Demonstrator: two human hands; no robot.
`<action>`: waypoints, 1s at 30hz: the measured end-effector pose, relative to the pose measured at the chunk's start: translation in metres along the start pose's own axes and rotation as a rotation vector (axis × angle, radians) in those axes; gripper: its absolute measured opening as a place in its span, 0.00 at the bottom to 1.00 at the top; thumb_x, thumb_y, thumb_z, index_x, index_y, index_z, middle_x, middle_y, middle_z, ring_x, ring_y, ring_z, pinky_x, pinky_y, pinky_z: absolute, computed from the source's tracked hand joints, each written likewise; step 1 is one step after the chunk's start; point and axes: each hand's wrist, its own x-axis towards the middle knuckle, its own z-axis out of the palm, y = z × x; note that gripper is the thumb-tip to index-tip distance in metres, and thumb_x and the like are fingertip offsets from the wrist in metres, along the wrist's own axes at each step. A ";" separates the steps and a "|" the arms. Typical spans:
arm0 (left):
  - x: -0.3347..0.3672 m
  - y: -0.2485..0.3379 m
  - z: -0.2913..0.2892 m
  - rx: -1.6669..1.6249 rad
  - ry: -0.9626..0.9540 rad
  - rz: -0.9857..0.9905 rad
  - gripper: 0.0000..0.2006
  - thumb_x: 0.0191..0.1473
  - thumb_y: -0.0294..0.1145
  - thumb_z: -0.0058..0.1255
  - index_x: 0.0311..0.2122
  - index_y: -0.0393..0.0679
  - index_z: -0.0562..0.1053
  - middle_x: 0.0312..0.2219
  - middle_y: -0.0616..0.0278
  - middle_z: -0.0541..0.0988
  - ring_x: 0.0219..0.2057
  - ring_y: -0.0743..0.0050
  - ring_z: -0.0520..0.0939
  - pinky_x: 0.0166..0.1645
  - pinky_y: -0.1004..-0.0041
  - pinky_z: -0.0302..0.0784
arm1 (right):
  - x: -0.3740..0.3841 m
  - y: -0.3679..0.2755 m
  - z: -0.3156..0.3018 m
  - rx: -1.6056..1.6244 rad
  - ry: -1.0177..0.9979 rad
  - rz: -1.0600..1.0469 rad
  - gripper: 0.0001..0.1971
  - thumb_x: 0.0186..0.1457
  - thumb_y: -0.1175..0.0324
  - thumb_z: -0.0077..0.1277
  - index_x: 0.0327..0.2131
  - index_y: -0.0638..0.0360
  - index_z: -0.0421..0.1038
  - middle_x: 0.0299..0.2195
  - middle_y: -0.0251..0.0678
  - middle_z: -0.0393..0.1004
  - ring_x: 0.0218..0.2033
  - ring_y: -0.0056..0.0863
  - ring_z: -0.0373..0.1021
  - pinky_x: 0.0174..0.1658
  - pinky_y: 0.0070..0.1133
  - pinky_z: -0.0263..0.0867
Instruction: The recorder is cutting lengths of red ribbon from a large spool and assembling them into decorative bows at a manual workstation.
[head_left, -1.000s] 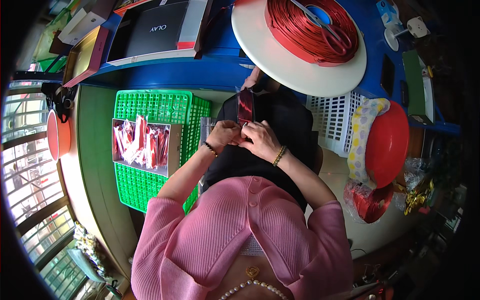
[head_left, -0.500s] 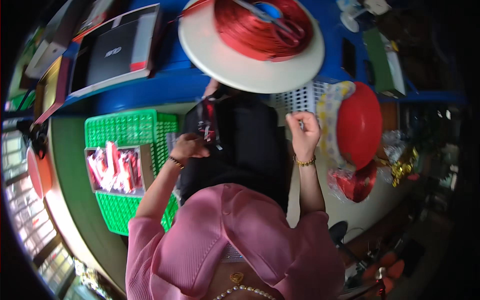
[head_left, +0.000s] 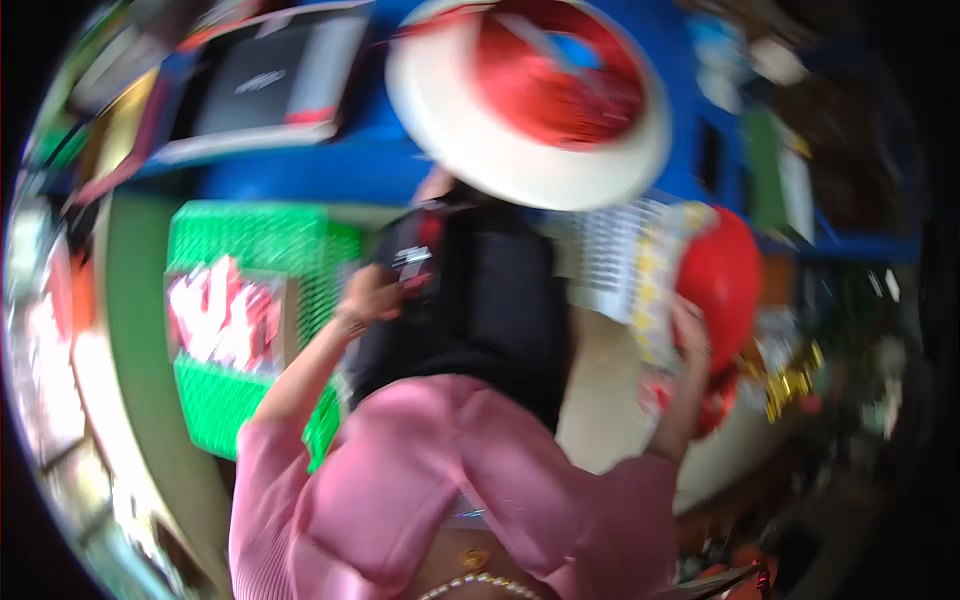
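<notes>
Nearby: left of the left hand, a green plastic lattice crate bears an open box of shiny red packets; ahead of both hands, a white round disc carries a wide red ribbon roll.
Left hand: fingers curled at the near end of a narrow glossy dark-red packet over the black-clad lap; grip cannot be told.
Right hand: half-bent before a red rounded thing; contact and hold unclear.
Blurred: packet's far end, both hands' fingertips.

Through the blur I can't tell whether the left hand grips the packet or the right hand touches the red bowl; the upper edge crops the ribbon roll.
</notes>
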 end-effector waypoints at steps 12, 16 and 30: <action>-0.013 0.000 0.001 -0.166 0.077 0.040 0.15 0.45 0.41 0.49 0.29 0.39 0.76 0.20 0.52 0.76 0.23 0.62 0.79 0.29 0.66 0.75 | -0.011 -0.021 0.003 -0.754 0.698 -0.546 0.19 0.59 0.60 0.40 0.44 0.67 0.69 0.44 0.48 0.70 0.43 0.38 0.69 0.47 0.28 0.64; -0.004 -0.011 -0.001 -0.426 -0.140 -0.067 0.10 0.46 0.32 0.51 0.31 0.38 0.77 0.17 0.61 0.74 0.17 0.75 0.75 0.22 0.76 0.75 | -0.031 -0.066 0.132 -0.848 0.393 -1.091 0.09 0.52 0.77 0.46 0.36 0.69 0.72 0.37 0.45 0.73 0.37 0.37 0.70 0.43 0.28 0.65; 0.007 -0.022 0.000 -0.574 -0.165 0.045 0.09 0.44 0.29 0.48 0.21 0.34 0.74 0.10 0.62 0.70 0.10 0.77 0.71 0.15 0.78 0.67 | -0.002 -0.085 0.113 0.201 0.559 -0.677 0.05 0.47 0.74 0.56 0.27 0.64 0.71 0.25 0.29 0.72 0.23 0.15 0.68 0.27 0.13 0.65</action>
